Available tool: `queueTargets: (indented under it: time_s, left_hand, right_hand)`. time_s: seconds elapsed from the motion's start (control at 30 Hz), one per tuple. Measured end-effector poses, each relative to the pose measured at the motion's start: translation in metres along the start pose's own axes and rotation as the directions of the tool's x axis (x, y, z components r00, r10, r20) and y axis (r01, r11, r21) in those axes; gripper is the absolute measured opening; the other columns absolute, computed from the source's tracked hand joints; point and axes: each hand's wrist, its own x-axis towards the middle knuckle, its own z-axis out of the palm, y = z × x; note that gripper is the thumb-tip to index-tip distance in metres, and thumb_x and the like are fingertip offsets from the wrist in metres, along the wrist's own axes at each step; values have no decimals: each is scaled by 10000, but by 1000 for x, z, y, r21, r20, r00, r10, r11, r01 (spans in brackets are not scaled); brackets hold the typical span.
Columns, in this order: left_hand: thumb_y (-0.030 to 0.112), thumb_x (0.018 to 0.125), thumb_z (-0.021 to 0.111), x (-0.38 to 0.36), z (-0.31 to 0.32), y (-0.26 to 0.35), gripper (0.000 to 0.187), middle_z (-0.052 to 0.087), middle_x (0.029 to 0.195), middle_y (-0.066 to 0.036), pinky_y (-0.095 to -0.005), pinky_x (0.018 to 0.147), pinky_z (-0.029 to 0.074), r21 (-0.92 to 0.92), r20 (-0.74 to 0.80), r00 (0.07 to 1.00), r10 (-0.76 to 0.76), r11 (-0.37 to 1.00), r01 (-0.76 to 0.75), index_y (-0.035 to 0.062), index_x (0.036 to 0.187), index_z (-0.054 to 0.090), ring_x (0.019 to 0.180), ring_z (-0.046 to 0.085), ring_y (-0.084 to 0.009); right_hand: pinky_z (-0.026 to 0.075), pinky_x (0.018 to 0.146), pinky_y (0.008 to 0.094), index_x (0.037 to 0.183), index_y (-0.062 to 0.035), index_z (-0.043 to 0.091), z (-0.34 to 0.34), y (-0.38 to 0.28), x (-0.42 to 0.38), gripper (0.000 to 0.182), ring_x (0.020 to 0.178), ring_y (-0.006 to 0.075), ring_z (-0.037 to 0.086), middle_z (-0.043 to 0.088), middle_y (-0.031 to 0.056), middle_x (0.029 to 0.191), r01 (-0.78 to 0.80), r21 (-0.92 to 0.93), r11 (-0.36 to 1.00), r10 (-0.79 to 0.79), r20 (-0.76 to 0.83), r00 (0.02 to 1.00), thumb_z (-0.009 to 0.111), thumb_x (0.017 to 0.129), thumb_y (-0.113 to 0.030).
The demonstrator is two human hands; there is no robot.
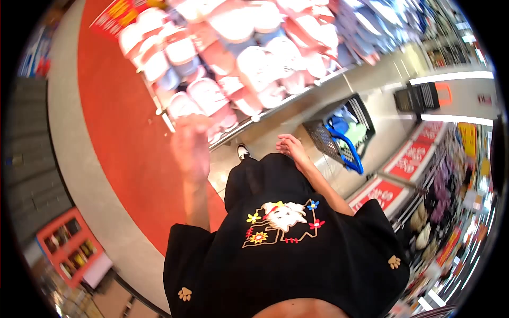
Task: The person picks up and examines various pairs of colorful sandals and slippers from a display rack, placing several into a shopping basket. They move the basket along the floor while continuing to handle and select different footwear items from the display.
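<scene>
Pink and white slippers (209, 95) are heaped on a display rack in front of me, with blue ones farther right. My left hand (192, 146) is raised at the rack's near left corner, close to the pink slippers. It is smeared by motion, so its fingers cannot be made out. My right hand (290, 146) hangs in front of my body, below the rack's edge, its fingers slightly bent and apart with nothing in them. To its right, a black shopping basket (318, 132) with a blue handle (344, 146) holds blue and light green items.
Another dark basket (416, 98) with an orange handle stands farther back on the right. Red and white signs (411, 160) edge a shelf of goods at the right. A red floor strip (114, 127) curves along the left. My shoe (243, 152) shows below the rack.
</scene>
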Motion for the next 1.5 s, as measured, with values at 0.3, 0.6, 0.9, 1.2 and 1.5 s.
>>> queueTargets:
  time_s: [0.3,0.6,0.9,1.2,1.5]
  left_hand:
    - [124,856,467,28,212,52,222,595,687,-89,-308,644,477,-753,618,695,367,530,389,23,712,603,621,612,-208]
    - [-101,748,519,27,343,0,184,571,638,-139,-308,596,509,-603,784,597,168,430,672,-12,600,583,560,581,-226]
    - [-125,758,432,25,462,-71,260,504,610,-126,-313,557,482,-396,894,447,-12,443,804,10,548,503,545,527,-218]
    - [40,797,509,15,514,-126,237,548,602,-94,-271,620,485,-458,829,554,73,656,600,38,567,565,568,573,-196]
    - [134,838,565,-19,427,-333,196,596,906,-132,-395,744,436,619,778,261,-572,626,-474,21,999,564,846,566,-316]
  right_hand:
    - [438,760,248,1121,-88,559,-123,31,-45,270,864,125,583,589,29,970,163,76,984,-123,-374,919,409,925,-197]
    - [444,724,243,1066,-57,563,-208,39,-43,225,817,117,580,596,37,917,271,176,946,-180,-410,894,426,924,-165]
    - [473,666,243,995,-9,590,-297,20,-41,179,732,126,603,625,64,806,447,-62,893,-404,-548,732,467,926,-120]
    - [490,684,397,986,-73,611,-330,43,-71,314,808,313,638,649,161,864,232,-622,748,-465,-242,852,582,849,-354]
    - [489,675,466,950,-96,620,-337,57,-37,379,724,374,620,632,204,744,155,-704,693,-445,-248,861,651,741,-410]
